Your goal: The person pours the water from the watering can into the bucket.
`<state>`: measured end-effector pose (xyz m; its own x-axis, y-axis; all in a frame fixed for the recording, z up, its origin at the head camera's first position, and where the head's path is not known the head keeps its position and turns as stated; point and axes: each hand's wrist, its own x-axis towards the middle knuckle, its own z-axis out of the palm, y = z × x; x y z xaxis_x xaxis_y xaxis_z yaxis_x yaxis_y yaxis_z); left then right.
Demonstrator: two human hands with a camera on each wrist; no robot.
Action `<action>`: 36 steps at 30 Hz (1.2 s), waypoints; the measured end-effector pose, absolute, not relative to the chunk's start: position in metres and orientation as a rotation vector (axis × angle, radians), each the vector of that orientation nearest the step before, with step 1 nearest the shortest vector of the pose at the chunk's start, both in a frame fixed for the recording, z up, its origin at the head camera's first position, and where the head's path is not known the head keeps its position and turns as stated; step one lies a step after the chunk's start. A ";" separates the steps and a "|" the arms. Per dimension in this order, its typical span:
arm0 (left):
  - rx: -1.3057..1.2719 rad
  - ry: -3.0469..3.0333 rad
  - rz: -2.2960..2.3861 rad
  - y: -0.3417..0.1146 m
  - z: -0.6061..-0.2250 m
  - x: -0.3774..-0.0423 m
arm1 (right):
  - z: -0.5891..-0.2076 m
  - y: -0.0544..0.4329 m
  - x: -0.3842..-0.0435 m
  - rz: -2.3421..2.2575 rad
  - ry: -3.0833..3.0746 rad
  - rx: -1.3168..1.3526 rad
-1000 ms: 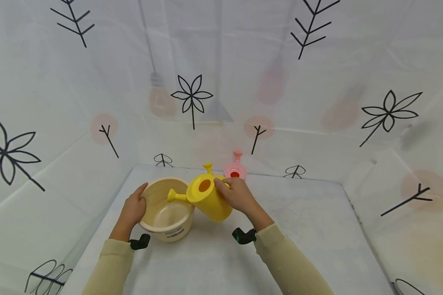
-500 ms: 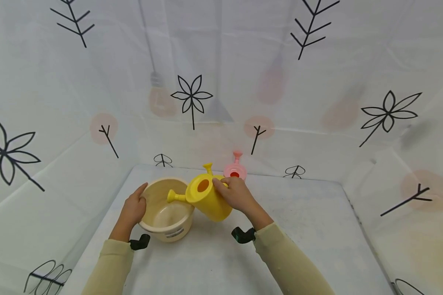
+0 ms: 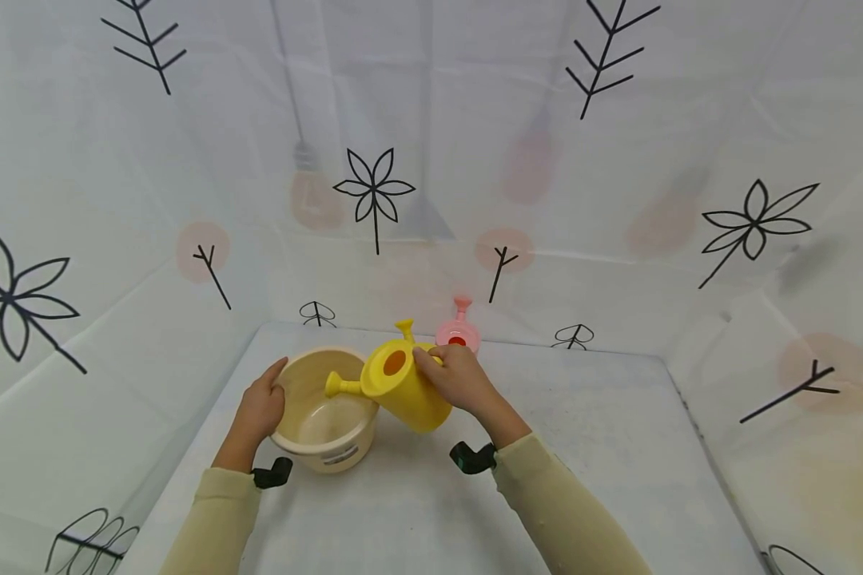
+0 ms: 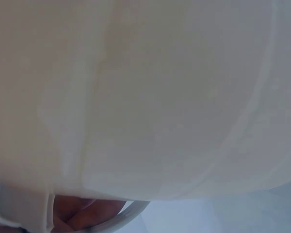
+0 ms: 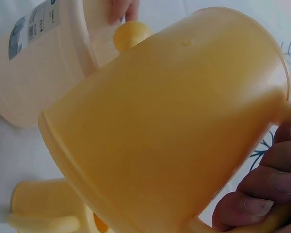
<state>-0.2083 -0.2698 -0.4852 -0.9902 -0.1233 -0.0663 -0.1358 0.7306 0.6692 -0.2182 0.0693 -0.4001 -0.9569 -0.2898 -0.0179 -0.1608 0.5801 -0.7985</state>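
A cream plastic basin (image 3: 331,435) stands on the white table, tipped a little toward the left hand (image 3: 259,407), which grips its left rim. Its wall (image 4: 174,107) fills most of the left wrist view, with a few fingers (image 4: 94,213) at the bottom. The right hand (image 3: 463,379) holds a yellow watering can (image 3: 413,399) by the handle, its fingers (image 5: 254,199) curled round it in the right wrist view. The can is tilted left, and its spout (image 3: 344,383) reaches over the basin's opening. No water shows at the spout.
Behind the held can, a second yellow watering can (image 5: 51,199) is mostly hidden in the head view; only its spout (image 3: 405,326) shows there. A pink watering can (image 3: 458,331) stands farther back, near the patterned cloth wall (image 3: 431,271). The white tabletop (image 3: 582,455) extends right.
The top of the held yellow watering can has shifted very slightly left with the right hand. The left hand and the basin have stayed in place.
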 end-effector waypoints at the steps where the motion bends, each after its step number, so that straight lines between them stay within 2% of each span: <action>1: -0.220 2.917 1.125 -0.270 -0.486 -0.208 | -0.400 0.069 -0.218 -1.320 2.661 -0.383; 36: -0.211 2.897 1.103 -0.271 -0.485 -0.208 | -0.399 0.067 -0.224 -1.290 2.665 -0.399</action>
<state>-0.2078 -0.2709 -0.4846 -0.9901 -0.1146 -0.0805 -0.1391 0.7386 0.6597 -0.2244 0.0668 -0.3991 -0.9527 -0.3032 -0.0225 -0.1705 0.5940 -0.7862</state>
